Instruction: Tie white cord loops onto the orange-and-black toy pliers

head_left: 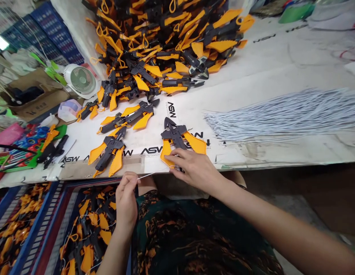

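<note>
The left hand is pinching a thin white cord between thumb and fingertips, the hand nearly closed, and the cord is running up and to the right toward the other hand. The right hand is gripping the lower orange blade of a black-and-orange plastic claw piece, its fingers curled over the blade's edge. The cord's far end is passing out of sight behind the right hand; whether it is entering the piece cannot be determined.

The claw piece is lying flat at the near edge of the tabletop, directly ahead of the right hand and covering part of a white printed sheet. A second claw piece is lying just ahead of the left hand, and a third is lying beyond it. A large heap of similar pieces is sitting farther ahead of both hands. A long bundle of white cords is lying to the right of the right hand. Below and left of the left hand, a blue crate is holding more pieces, with cords looped through them.
</note>
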Available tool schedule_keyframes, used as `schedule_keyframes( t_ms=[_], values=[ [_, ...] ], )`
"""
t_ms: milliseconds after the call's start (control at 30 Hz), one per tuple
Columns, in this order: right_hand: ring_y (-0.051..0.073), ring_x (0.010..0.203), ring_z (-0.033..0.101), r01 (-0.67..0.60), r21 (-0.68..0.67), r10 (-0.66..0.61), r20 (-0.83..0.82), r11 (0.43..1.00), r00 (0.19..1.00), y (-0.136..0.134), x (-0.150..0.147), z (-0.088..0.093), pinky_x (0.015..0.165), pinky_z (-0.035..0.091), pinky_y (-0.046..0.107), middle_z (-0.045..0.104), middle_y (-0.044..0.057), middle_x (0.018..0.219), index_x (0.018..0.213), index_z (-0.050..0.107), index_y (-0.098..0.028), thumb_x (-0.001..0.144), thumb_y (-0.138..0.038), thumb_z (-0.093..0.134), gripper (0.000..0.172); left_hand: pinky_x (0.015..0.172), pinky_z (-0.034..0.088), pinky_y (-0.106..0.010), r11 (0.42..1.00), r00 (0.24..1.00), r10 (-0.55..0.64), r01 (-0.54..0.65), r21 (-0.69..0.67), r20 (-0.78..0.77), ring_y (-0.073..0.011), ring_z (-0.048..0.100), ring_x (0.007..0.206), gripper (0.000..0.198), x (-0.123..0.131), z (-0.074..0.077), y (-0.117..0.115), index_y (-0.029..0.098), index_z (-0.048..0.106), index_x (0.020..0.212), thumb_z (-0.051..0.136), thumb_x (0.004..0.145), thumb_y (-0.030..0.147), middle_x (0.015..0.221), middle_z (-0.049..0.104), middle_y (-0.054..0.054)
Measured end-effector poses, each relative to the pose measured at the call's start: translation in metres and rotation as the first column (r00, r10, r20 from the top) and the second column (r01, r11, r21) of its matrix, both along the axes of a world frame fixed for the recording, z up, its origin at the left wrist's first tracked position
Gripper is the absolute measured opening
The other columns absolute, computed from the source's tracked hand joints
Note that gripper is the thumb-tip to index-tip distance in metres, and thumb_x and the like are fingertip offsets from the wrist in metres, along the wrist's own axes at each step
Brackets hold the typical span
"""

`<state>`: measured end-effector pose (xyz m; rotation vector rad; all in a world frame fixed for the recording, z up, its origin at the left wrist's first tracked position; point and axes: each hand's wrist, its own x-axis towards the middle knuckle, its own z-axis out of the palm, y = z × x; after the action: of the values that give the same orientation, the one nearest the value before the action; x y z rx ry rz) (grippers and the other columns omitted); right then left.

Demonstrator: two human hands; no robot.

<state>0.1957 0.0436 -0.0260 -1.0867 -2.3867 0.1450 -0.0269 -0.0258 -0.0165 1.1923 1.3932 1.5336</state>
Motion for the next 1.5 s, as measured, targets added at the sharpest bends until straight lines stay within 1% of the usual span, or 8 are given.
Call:
schedule_keyframes(
  t_ms=[333,467,667,800,900,1000,1267,1500],
  values=[
    [0.017,0.091,0.068,-0.346,-0.196,0.195,-0.537,0.918,0.821,-0.028,-0.022,0.012,0.079,0.053,0.027,0.071,0.005,0.103,0.105,0.067,-0.019,0.097,-0.022,0.058,0.013,0.054,0.035,-0.023,0.882,0.767,-0.146,0.387,-0.268,0.625,-0.0085,0.044,0.053,0.025,0.028,0.013,-0.022,0.015,0.066,0.072,0.074,0.078,0.038,0.063,0.051,0.002],
    [0.016,0.075,0.066,-0.327,-0.417,-0.092,-0.723,0.848,0.684,-0.041,-0.036,0.003,0.072,0.052,0.027,0.07,0.002,0.084,0.097,0.067,-0.021,0.094,-0.029,0.061,0.011,0.052,0.035,-0.022,0.911,0.718,-0.138,0.362,-0.196,0.682,-0.0063,0.043,0.051,0.022,0.035,0.011,-0.013,0.016,0.07,0.076,0.079,0.073,0.036,0.063,0.054,0.003],
    [0.016,0.07,0.061,-0.411,-0.658,-0.323,-0.704,0.631,0.632,-0.041,-0.035,-0.002,0.066,0.05,0.029,0.068,0.002,0.08,0.095,0.07,-0.019,0.087,-0.044,0.065,0.026,0.065,0.046,-0.026,0.993,0.991,-0.116,0.115,-0.019,-0.07,-0.0135,0.062,0.069,0.012,0.027,-0.008,-0.002,0.02,0.078,0.086,0.074,0.082,0.031,0.076,0.071,-0.002],
    [0.014,0.066,0.057,-0.491,-0.74,-0.4,-0.667,0.46,0.629,-0.035,-0.032,0.0,0.064,0.048,0.028,0.064,0.001,0.076,0.094,0.069,-0.018,0.08,-0.055,0.069,0.04,0.07,0.044,-0.031,0.924,0.679,0.05,0.248,0.293,-0.733,-0.0155,0.065,0.074,0.011,0.015,-0.002,0.003,0.023,0.076,0.095,0.068,0.088,0.018,0.085,0.076,-0.003],
    [0.012,0.06,0.052,-0.483,-0.788,-0.468,-0.615,0.382,0.634,-0.032,-0.031,0.001,0.059,0.044,0.026,0.062,0.0,0.073,0.086,0.067,-0.018,0.071,-0.058,0.077,0.044,0.067,0.041,-0.032,0.846,0.422,0.139,0.42,0.329,-0.896,-0.0154,0.064,0.073,0.014,0.007,0.004,0.009,0.022,0.072,0.098,0.066,0.089,0.014,0.087,0.077,-0.002],
    [0.011,0.057,0.049,-0.487,-0.804,-0.492,-0.594,0.34,0.637,-0.03,-0.031,0.002,0.056,0.041,0.025,0.061,-0.001,0.07,0.081,0.067,-0.018,0.067,-0.058,0.08,0.045,0.07,0.043,-0.031,0.778,0.41,0.184,0.495,0.387,-0.893,-0.0142,0.066,0.073,0.012,0.004,0.005,0.014,0.021,0.07,0.097,0.069,0.088,0.014,0.086,0.078,-0.001],
    [0.012,0.058,0.049,-0.481,-0.751,-0.449,-0.658,0.452,0.605,-0.037,-0.031,-0.003,0.056,0.041,0.025,0.055,-0.002,0.067,0.085,0.062,-0.018,0.078,-0.065,0.067,0.047,0.069,0.048,-0.029,0.918,0.785,0.029,0.223,0.327,-0.619,-0.0136,0.068,0.069,0.003,0.026,-0.005,0.006,0.021,0.071,0.083,0.073,0.085,0.02,0.074,0.075,0.001],
    [0.016,0.069,0.057,-0.469,-0.689,-0.368,-0.706,0.553,0.605,-0.043,-0.028,-0.007,0.067,0.049,0.029,0.061,0.001,0.075,0.092,0.064,-0.018,0.086,-0.058,0.062,0.04,0.075,0.044,-0.033,0.895,0.586,0.088,0.309,0.322,-0.806,-0.0162,0.072,0.076,0.011,0.024,-0.005,0.004,0.025,0.074,0.095,0.067,0.089,0.018,0.085,0.079,-0.001]
  ],
)
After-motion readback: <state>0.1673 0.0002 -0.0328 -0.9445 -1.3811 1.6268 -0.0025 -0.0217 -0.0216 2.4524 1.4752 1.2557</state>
